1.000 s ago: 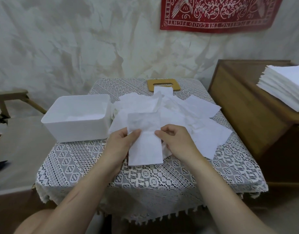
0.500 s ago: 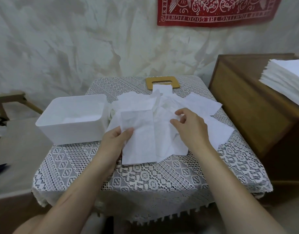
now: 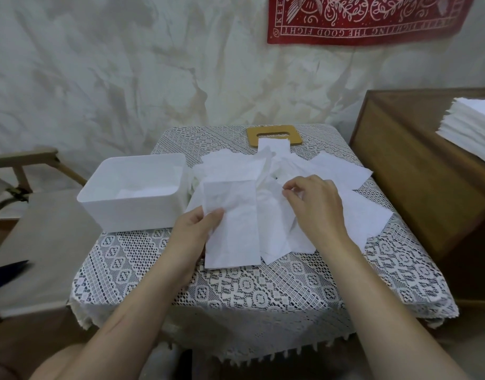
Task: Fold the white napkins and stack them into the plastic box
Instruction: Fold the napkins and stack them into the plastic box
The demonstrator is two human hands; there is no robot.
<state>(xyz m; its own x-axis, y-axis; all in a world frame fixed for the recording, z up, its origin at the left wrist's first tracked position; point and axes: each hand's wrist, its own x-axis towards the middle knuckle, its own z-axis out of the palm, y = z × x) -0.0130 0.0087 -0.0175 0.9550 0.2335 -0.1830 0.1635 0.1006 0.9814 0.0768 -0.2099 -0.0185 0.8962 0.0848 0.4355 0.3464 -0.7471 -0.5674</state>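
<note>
The folded napkin [image 3: 231, 226], a long narrow strip, lies on the near edge of the pile of loose napkins [image 3: 337, 171] in the middle of the lace tablecloth [image 3: 235, 294]. The left hand [image 3: 193, 231] pinches its left edge, thumb on top and fingers underneath. The right hand [image 3: 316, 208] is off this strip. It hovers curled over the pile just beside it, and thumb and forefinger seem to nip the edge of a crumpled napkin [image 3: 274, 207].

The white plastic box [image 3: 131, 215] stands open just left of the pile, close to the left hand. Something white lies on its floor, probably napkins already stacked, though I cannot tell for sure.

Judging by this, one napkin is folded and ready to go in, while the right hand is already starting on the next sheet. The next move calls for a short carry leftward over the box's near wall, laying the strip flat so the fold does not spring open.

Further out, a slotted wooden lid [image 3: 274, 133] sits at the table's far edge, and a tall stack of napkins [image 3: 471, 124] waits on the wooden cabinet [image 3: 416, 182] to the right.
</note>
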